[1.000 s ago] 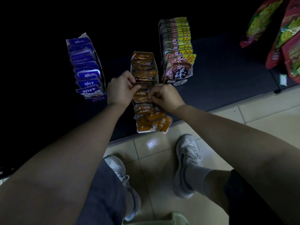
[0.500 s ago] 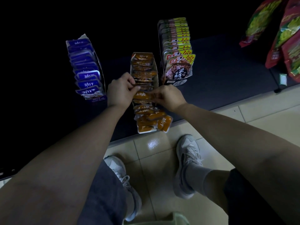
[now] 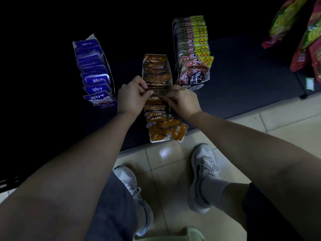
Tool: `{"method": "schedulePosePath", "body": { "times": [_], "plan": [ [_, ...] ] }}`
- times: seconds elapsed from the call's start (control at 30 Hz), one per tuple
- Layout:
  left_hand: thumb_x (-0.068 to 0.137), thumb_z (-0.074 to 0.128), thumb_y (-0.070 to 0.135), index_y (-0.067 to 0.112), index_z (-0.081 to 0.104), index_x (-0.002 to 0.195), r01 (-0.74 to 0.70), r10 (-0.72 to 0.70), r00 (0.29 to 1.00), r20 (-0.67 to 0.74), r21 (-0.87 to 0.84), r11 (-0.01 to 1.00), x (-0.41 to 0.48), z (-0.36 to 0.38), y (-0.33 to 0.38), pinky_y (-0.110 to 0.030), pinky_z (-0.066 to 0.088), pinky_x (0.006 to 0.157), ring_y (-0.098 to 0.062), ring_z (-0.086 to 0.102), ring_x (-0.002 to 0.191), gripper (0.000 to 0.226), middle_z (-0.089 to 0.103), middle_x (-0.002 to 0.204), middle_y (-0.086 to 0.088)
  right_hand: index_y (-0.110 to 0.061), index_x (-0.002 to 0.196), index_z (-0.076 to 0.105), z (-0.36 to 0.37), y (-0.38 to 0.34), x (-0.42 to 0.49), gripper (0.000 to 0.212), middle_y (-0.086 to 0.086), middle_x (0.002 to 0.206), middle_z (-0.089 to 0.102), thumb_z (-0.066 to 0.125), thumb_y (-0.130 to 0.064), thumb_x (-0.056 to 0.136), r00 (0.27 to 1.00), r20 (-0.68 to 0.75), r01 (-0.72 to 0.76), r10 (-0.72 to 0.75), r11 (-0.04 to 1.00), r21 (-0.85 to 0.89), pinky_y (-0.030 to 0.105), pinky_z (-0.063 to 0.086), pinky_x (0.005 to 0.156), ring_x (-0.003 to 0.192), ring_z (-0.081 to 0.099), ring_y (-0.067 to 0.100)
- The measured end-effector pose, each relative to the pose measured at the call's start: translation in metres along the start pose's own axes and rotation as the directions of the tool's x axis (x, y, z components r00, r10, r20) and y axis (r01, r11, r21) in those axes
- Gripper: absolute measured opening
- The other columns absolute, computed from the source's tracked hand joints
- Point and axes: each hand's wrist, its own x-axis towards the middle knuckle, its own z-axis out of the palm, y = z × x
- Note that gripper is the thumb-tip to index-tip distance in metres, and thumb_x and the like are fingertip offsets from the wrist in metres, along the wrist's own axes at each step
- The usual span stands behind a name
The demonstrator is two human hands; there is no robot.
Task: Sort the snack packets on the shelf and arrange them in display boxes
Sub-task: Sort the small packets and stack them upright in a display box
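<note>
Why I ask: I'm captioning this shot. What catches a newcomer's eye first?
Two bare hands meet mid-frame, left hand and right hand pinching one orange foil snack packet at the narrow cardboard display box on the dark shelf. A box of blue packets stands to its left, a box of brown-and-yellow packets to its right, and loose orange packets spill at the shelf's front edge.
</note>
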Motion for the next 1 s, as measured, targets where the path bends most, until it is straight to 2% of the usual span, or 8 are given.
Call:
{"method": "schedulePosePath", "body": {
  "times": [0.23, 0.33, 0.43, 0.6, 0.67, 0.77, 0.93, 1.0],
  "plan": [
    [0.086, 0.068, 0.025, 0.015, 0.057, 0.111, -0.057, 0.058, 0.998, 0.002, -0.077, 0.995, 0.000, -0.003, 0.002, -0.024, 0.049, 0.068, -0.012, 0.061, 0.079, 0.028, 0.064, 0.088, 0.002, -0.009, 0.092, 0.075, -0.003, -0.004, 0.000, 0.012, 0.002, 0.088, 0.056, 0.066, -0.015, 0.086, 0.977, -0.172, -0.066, 0.130, 0.940, 0.336, 0.036, 0.051, 0.066, 0.076, 0.058, 0.019],
    [0.078, 0.074, 0.019, 0.019, 0.051, 0.120, -0.078, 0.082, 0.994, 0.067, -0.050, 0.996, -0.001, -0.001, -0.004, -0.026, 0.050, 0.072, -0.011, 0.055, 0.085, 0.047, 0.057, 0.098, 0.000, -0.007, 0.088, 0.074, -0.007, -0.010, 0.004, 0.009, 0.002, 0.084, 0.053, 0.066, -0.010, 0.086, 0.970, -0.170, -0.085, 0.172, 0.900, 0.429, 0.022, 0.044, 0.066, 0.071, 0.052, 0.011],
    [0.079, 0.072, 0.008, 0.018, 0.051, 0.117, -0.073, 0.072, 0.997, 0.024, 0.027, 0.997, -0.001, 0.002, -0.004, -0.032, 0.052, 0.075, -0.012, 0.054, 0.084, 0.045, 0.054, 0.096, 0.000, -0.008, 0.088, 0.075, -0.010, -0.013, 0.005, 0.008, 0.002, 0.082, 0.051, 0.067, -0.008, 0.086, 0.975, -0.136, -0.095, 0.176, 0.882, 0.461, 0.009, 0.038, 0.066, 0.069, 0.048, 0.005],
    [0.081, 0.070, 0.006, 0.014, 0.057, 0.111, -0.085, 0.091, 0.995, -0.052, 0.107, 0.991, 0.002, 0.007, 0.002, -0.024, 0.040, 0.072, -0.011, 0.051, 0.085, 0.033, 0.052, 0.099, -0.002, -0.010, 0.091, 0.075, -0.012, -0.004, 0.006, 0.008, 0.008, 0.084, 0.058, 0.070, -0.010, 0.085, 0.976, -0.101, -0.115, 0.191, 0.856, 0.505, 0.025, 0.048, 0.070, 0.073, 0.055, 0.013],
    [0.083, 0.065, 0.001, 0.013, 0.060, 0.112, -0.080, 0.085, 0.994, -0.066, 0.080, 0.994, 0.002, 0.009, 0.003, -0.024, 0.044, 0.077, -0.011, 0.051, 0.088, 0.032, 0.050, 0.106, -0.007, -0.013, 0.089, 0.074, -0.012, -0.003, 0.007, 0.005, 0.010, 0.086, 0.063, 0.071, -0.012, 0.084, 0.980, -0.092, -0.109, 0.177, 0.861, 0.498, 0.029, 0.050, 0.069, 0.073, 0.058, 0.017],
    [0.083, 0.056, -0.007, 0.012, 0.061, 0.113, -0.085, 0.087, 0.994, -0.060, 0.038, 0.996, 0.003, 0.010, 0.003, -0.027, 0.048, 0.086, -0.009, 0.049, 0.091, 0.036, 0.048, 0.111, -0.009, -0.015, 0.086, 0.072, -0.010, -0.006, 0.010, 0.003, 0.006, 0.081, 0.064, 0.072, -0.015, 0.083, 0.980, -0.111, -0.100, 0.164, 0.893, 0.438, 0.027, 0.046, 0.064, 0.069, 0.054, 0.011],
    [0.079, 0.066, -0.004, 0.011, 0.057, 0.121, -0.088, 0.088, 0.996, 0.015, -0.021, 0.996, 0.003, 0.011, 0.001, -0.027, 0.052, 0.088, -0.008, 0.050, 0.091, 0.046, 0.043, 0.117, -0.009, -0.009, 0.084, 0.065, -0.006, -0.012, 0.012, 0.011, 0.004, 0.071, 0.061, 0.071, -0.019, 0.084, 0.959, -0.149, -0.155, 0.241, 0.887, 0.434, 0.040, 0.051, 0.064, 0.066, 0.057, 0.017],
    [0.080, 0.072, 0.002, 0.010, 0.056, 0.124, -0.083, 0.083, 0.996, 0.015, -0.033, 0.996, 0.003, 0.012, 0.002, -0.025, 0.052, 0.089, -0.006, 0.049, 0.093, 0.047, 0.043, 0.120, -0.010, -0.007, 0.092, 0.059, -0.005, -0.013, 0.013, 0.018, 0.005, 0.071, 0.060, 0.071, -0.018, 0.084, 0.953, -0.134, -0.185, 0.273, 0.870, 0.457, 0.042, 0.051, 0.066, 0.067, 0.059, 0.018]
  ]
}}
